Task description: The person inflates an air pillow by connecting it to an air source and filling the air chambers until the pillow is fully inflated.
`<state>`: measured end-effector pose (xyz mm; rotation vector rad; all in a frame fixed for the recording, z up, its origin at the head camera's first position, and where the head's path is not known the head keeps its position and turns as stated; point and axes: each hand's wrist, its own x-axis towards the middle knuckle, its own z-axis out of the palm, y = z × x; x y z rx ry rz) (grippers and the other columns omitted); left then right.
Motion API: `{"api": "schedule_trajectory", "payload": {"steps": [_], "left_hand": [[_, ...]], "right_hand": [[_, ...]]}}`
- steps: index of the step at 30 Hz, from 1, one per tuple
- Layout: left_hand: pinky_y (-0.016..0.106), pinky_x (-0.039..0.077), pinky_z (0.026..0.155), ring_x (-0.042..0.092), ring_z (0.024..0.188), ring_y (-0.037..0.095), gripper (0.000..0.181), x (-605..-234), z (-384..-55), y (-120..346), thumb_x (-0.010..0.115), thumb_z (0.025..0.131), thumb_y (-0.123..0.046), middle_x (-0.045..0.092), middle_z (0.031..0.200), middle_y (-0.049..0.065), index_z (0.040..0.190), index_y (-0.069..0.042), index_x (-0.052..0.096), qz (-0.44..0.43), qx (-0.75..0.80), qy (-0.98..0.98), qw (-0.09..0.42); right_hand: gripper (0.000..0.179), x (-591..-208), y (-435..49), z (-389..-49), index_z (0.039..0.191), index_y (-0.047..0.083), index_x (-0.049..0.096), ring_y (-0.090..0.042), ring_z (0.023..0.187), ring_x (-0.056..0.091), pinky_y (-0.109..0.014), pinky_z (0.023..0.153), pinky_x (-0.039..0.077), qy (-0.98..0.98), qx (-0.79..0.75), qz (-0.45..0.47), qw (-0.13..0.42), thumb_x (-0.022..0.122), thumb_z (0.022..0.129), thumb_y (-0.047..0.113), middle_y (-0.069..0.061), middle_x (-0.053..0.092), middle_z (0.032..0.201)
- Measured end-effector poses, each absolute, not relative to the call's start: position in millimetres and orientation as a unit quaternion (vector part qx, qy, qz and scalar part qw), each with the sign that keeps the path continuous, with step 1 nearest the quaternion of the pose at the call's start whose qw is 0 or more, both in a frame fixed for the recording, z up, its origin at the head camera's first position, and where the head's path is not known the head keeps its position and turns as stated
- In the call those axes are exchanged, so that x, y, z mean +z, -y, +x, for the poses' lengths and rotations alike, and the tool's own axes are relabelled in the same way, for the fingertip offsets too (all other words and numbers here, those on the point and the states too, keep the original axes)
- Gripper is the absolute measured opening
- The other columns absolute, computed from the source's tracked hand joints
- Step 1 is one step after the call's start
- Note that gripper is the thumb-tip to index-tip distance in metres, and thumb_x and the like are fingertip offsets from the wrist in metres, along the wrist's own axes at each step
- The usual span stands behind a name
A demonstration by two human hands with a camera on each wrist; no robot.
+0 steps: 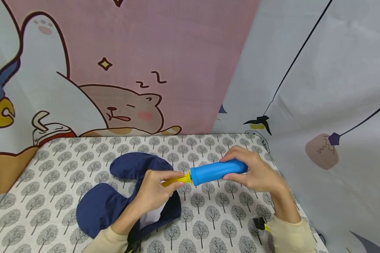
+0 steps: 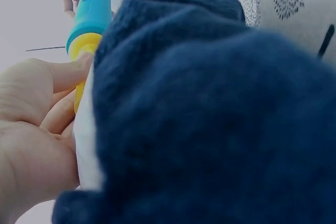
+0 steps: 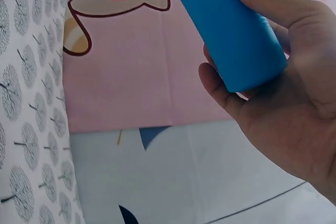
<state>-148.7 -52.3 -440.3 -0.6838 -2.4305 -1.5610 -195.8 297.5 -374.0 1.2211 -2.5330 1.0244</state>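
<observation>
**Blue cylinder [image 1: 220, 172] and yellow stem [image 1: 187, 178] held end to end**

Nearest, the left hand [image 1: 153, 189], beyond its cream sleeve [image 1: 109, 240], pinches the yellow stem between thumb and fingers. The right hand [image 1: 258, 172] grips the blue cylinder, thumb and fingers curled round its outer part. The joined pair sits above the tree-printed cloth [image 1: 213, 230]. Below the left forearm lies a navy fabric piece [image 1: 98, 207], some white showing. Farthest back hangs a backdrop [image 1: 190, 49] with a sleeping cartoon animal [image 1: 131, 110].
</observation>
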Motion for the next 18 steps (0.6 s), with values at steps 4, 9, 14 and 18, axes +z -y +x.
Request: {"api": "schedule_trajectory", "payload": {"steps": [4, 9, 14, 18], "left_hand": [[0.023, 0.066, 0.082, 0.086, 0.097, 0.017, 0.027, -440, -149, 52, 0.089, 0.096, -0.007, 0.088, 0.116, 0.01, 0.123, -0.01, 0.088, -0.231, -0.527, 0.813, 0.087], [0.023, 0.066, 0.083, 0.086, 0.096, 0.016, 0.026, -439, -149, 53, 0.089, 0.097, -0.007, 0.089, 0.115, 0.009, 0.123, -0.012, 0.089, -0.23, -0.529, 0.812, 0.086], [0.023, 0.067, 0.083, 0.086, 0.096, 0.016, 0.026, -439, -149, 54, 0.09, 0.096, -0.008, 0.089, 0.114, 0.008, 0.122, -0.011, 0.089, -0.227, -0.531, 0.811, 0.087], [0.023, 0.067, 0.084, 0.086, 0.096, 0.016, 0.026, -438, -149, 54, 0.09, 0.096, -0.008, 0.089, 0.114, 0.008, 0.122, -0.012, 0.089, -0.224, -0.531, 0.812, 0.087]], "right_hand": [[0.052, -372, -308, -195, 0.129, 0.028, 0.079, -0.008, 0.113, 0.066, -0.027, 0.099, 0.053, 0.857, 0.339, 0.377, 0.087, 0.1, 0.085, 0.009, 0.012, 0.075, 0.124], [0.056, -368, -326, -194, 0.13, 0.026, 0.08, -0.005, 0.126, 0.064, -0.022, 0.108, 0.048, 0.868, 0.346, 0.341, 0.1, 0.1, 0.083, 0.003, 0.007, 0.077, 0.131], [0.058, -366, -345, -196, 0.131, 0.021, 0.08, -0.003, 0.128, 0.064, -0.018, 0.109, 0.047, 0.869, 0.346, 0.334, 0.114, 0.097, 0.082, -0.005, -0.001, 0.077, 0.135], [0.06, -365, -358, -196, 0.132, 0.019, 0.08, -0.001, 0.126, 0.064, -0.016, 0.107, 0.047, 0.872, 0.34, 0.327, 0.13, 0.096, 0.08, -0.008, 0.003, 0.075, 0.135]]}}
